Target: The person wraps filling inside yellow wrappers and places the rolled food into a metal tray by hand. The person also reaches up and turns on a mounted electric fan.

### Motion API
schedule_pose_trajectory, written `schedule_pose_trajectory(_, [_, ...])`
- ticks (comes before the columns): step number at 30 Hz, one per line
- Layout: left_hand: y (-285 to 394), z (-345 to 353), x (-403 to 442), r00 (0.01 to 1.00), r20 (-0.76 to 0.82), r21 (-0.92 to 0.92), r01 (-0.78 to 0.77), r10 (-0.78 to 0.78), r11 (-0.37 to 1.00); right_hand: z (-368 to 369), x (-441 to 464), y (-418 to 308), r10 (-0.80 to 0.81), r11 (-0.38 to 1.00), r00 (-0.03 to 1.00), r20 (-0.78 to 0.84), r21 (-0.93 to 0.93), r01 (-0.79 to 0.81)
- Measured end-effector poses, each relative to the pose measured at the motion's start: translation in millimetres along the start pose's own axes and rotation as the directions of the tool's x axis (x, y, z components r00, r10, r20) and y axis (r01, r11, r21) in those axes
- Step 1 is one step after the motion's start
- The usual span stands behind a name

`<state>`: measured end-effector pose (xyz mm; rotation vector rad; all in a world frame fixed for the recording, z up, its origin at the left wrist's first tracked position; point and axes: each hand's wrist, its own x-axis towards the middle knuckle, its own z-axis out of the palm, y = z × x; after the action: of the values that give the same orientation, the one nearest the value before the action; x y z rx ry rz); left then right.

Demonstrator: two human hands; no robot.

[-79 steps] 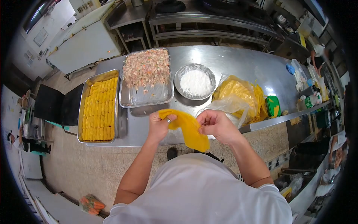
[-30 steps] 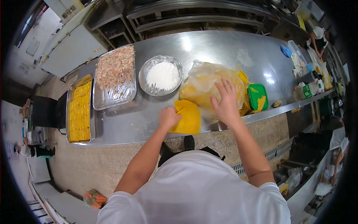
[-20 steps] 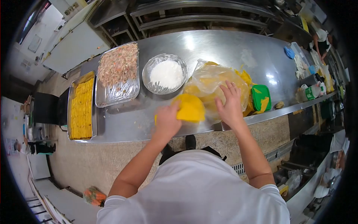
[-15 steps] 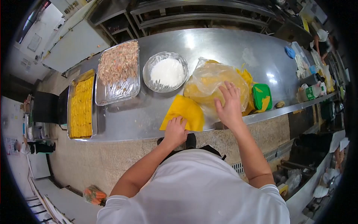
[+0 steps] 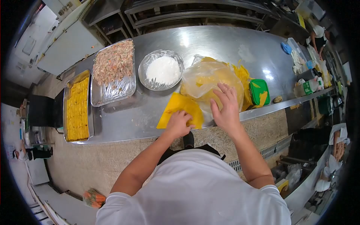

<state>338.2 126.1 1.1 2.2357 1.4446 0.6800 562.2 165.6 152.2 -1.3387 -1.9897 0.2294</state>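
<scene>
A flat yellow wrapper sheet (image 5: 175,105) lies at the table's front edge. Over its near right part rests my left hand (image 5: 179,123), fingers bent and a gap showing between them and the thumb. My right hand (image 5: 227,108) is open, its fingers spread at the near side of a clear plastic bag (image 5: 210,75) with yellow sheets inside. Whether those fingers touch the bag I cannot tell. Loose yellow pieces (image 5: 243,75) stick out at the bag's right side, beside a green lid (image 5: 259,92) with a yellow scrap on it.
Left of the sheet stands a plastic-lined bowl (image 5: 161,70) of white powder. Beyond it are a lined tray (image 5: 113,95) of minced filling and a metal pan (image 5: 90,129) of yellow rolls. Bottles (image 5: 308,87) crowd the right end. Another person (image 5: 318,39) is at the far right.
My left hand has shifted slightly right across the sheet, and its fingers have loosened apart. My right hand stays spread by the bag. The whole view has shifted a little.
</scene>
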Motion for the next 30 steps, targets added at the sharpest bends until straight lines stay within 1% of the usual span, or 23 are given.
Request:
schedule_pose_trajectory(1, [4.6,-0.5,-1.4,0.994,-0.075,0.065,-0.072,0.077,0.995,-1.3,-1.2,-1.3,-0.014,1.000,1.000,-0.010,0.020,0.014])
schedule_pose_trajectory(4, [1.8,9.8,-0.8,0.990,-0.137,0.026,-0.032,0.035,0.999,-7.7,-2.1,-15.3,-0.070,0.997,0.996,-0.049,0.042,0.072])
schedule_pose_trajectory(7, [-5.9,10.7,-0.2,0.984,-0.058,-0.244,0.150,-0.169,0.958,-15.0,-1.6,-29.9,-0.138,0.985,0.979,-0.148,0.085,0.152])
schedule_pose_trajectory(8, [-8.4,8.8,-1.0,0.958,0.011,-0.325,0.275,-0.287,0.905,-20.3,-1.8,-35.9,-0.145,0.979,0.976,-0.160,0.118,0.165])
schedule_pose_trajectory(10, [-10.0,-0.7,-1.4,0.855,0.173,-0.448,0.510,-0.489,0.734,-28.8,-6.0,-47.4,-0.156,0.964,0.970,-0.185,0.185,0.190])
schedule_pose_trajectory(11, [-11.9,-4.0,-2.0,0.851,0.176,-0.460,0.516,-0.496,0.723,-26.6,-12.1,-49.4,-0.075,0.951,0.988,-0.135,0.289,0.111])
schedule_pose_trajectory(13, [-16.7,-6.3,-3.5,0.843,0.185,-0.484,0.525,-0.505,0.700,-15.6,-28.6,-49.6,0.074,0.882,0.997,-0.009,0.468,-0.061])
schedule_pose_trajectory(14, [-16.8,-6.1,-4.3,0.848,0.191,-0.512,0.516,-0.494,0.687,-3.6,-37.1,-45.0,0.210,0.847,0.968,0.137,0.470,-0.250])
schedule_pose_trajectory(15, [-16.1,-5.8,-5.4,0.854,0.197,-0.539,0.505,-0.482,0.674,14.4,-46.9,-36.7,0.335,0.786,0.900,0.279,0.443,-0.430])
schedule_pose_trajectory(16, [-15.8,-5.5,-6.6,0.860,0.202,-0.566,0.494,-0.469,0.661,31.7,-56.3,-29.5,0.445,0.703,0.796,0.411,0.390,-0.595])
schedule_pose_trajectory(17, [-17.6,-2.3,-9.0,0.880,0.173,-0.566,0.456,-0.442,0.687,46.9,-66.8,-26.5,0.542,0.594,0.720,0.434,0.408,-0.693])
schedule_pose_trajectory(19, [-21.8,4.0,-10.9,0.916,0.112,-0.563,0.378,-0.385,0.735,72.9,-80.8,-21.7,0.693,0.338,0.531,0.488,0.430,-0.837])
schedule_pose_trajectory(22, [-19.2,3.6,-13.0,0.930,0.084,-0.489,0.352,-0.359,0.798,92.0,-87.8,-2.4,0.641,0.065,0.362,0.677,0.423,-0.904])
schedule_pose_trajectory(25, [-22.7,6.3,-12.9,0.932,0.075,-0.493,0.343,-0.353,0.800,107.2,-95.7,10.5,0.645,-0.045,0.339,0.685,0.477,-0.878])
schedule_pose_trajectory(28, [-27.9,17.9,-15.2,0.910,0.022,-0.664,0.322,-0.414,0.674,112.4,-100.7,19.3,0.679,0.001,0.329,0.656,0.448,-0.894])
schedule_pose_trajectory(30, [-37.0,20.4,-15.6,0.847,0.067,-0.697,0.418,-0.527,0.582,115.5,-105.8,19.7,0.704,0.036,0.351,0.618,0.462,-0.886])
